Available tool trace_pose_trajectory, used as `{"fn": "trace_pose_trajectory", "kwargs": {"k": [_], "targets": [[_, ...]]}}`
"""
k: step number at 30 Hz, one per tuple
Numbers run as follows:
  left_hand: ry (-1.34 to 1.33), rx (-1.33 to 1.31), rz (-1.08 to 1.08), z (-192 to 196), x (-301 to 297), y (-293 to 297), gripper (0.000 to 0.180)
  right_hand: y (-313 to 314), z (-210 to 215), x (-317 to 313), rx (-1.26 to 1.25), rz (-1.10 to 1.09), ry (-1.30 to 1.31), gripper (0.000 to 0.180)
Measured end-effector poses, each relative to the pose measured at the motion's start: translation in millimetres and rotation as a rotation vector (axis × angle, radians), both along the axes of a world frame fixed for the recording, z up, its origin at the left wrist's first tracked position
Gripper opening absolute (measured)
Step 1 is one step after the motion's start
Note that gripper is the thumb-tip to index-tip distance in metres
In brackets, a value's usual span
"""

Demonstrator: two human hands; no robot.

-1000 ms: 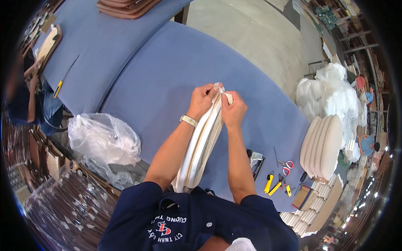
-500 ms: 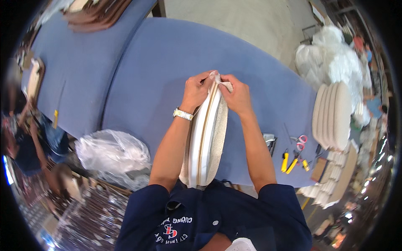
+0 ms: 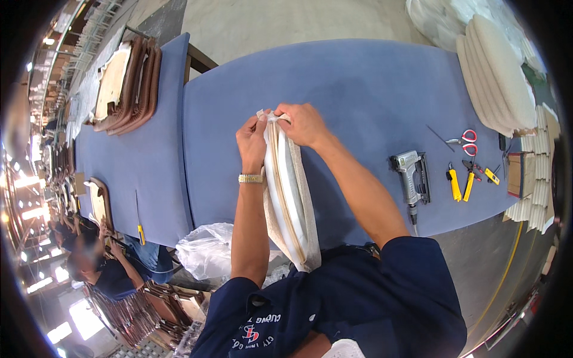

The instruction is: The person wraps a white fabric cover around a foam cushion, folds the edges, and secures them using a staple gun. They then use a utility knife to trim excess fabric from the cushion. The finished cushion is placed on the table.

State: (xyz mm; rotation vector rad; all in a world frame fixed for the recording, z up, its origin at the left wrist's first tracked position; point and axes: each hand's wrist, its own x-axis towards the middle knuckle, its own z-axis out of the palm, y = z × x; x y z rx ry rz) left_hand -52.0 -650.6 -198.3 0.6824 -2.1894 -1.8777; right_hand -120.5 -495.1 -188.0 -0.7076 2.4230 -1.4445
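A long padded cushion (image 3: 277, 173) stands on edge in front of me, its far end leaning slightly left. Along its upward edge run a thin tan board and white padding, with beige fabric (image 3: 304, 206) on the outer sides. At the far end, my left hand (image 3: 252, 140) pinches the fabric's edge between thumb and fingers. Right beside it, my right hand (image 3: 303, 125) is closed on the fabric from the other side, fingers bent over the tip. The cushion's near end rests against my shirt.
On the blue padded table (image 3: 250, 77), to the right, lie a staple gun (image 3: 409, 174), red-handled scissors (image 3: 470, 143), yellow-handled cutters (image 3: 455, 184) and a stack of beige cushions (image 3: 486, 77). Brown-edged cushions (image 3: 140, 89) sit far left. A plastic bag (image 3: 206, 250) and another person (image 3: 119, 277) are near left.
The whole view has turned, bringing the staple gun fully into sight. The cushion now slants, near end to the right. Both hands still grip the fabric at its far end.
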Motion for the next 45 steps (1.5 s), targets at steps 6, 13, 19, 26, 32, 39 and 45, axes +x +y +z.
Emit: {"fn": "trace_pose_trajectory", "kwargs": {"k": [6, 13, 19, 26, 32, 39, 45], "targets": [[0.044, -0.079, 0.034, 0.1, 3.1, 4.7, 0.027, -7.6, -16.4, 4.7, -0.114, -0.057, 0.083, 0.015], [0.261, 0.103, 0.124, -17.7, 10.4, 19.8, 0.024, -10.8, -20.9, 23.3, -0.168, -0.218, 0.395, 0.008], [0.427, 0.377, 0.106, -31.9, 3.8, 30.2, 0.014, -1.9, -6.2, 10.3, 0.014, -0.099, 0.503, 0.012], [0.511, 0.522, 0.046, -47.9, 10.4, 27.5, 0.005, -0.3, 5.7, 26.8, 0.062, -0.092, 0.458, 0.022], [0.519, 0.372, 0.002, -46.8, 10.3, 26.8, 0.002, 3.0, 17.0, 31.4, 0.158, -0.070, 0.357, 0.034], [0.471, -0.188, -0.091, -24.6, 14.1, 3.9, 0.005, 18.9, 30.3, 43.0, 0.061, 0.021, 0.122, 0.038], [0.455, -0.387, -0.123, -12.4, 22.4, -11.9, 0.012, 208.1, -52.7, 79.0, 0.595, -0.449, 0.011, 0.056]]}}
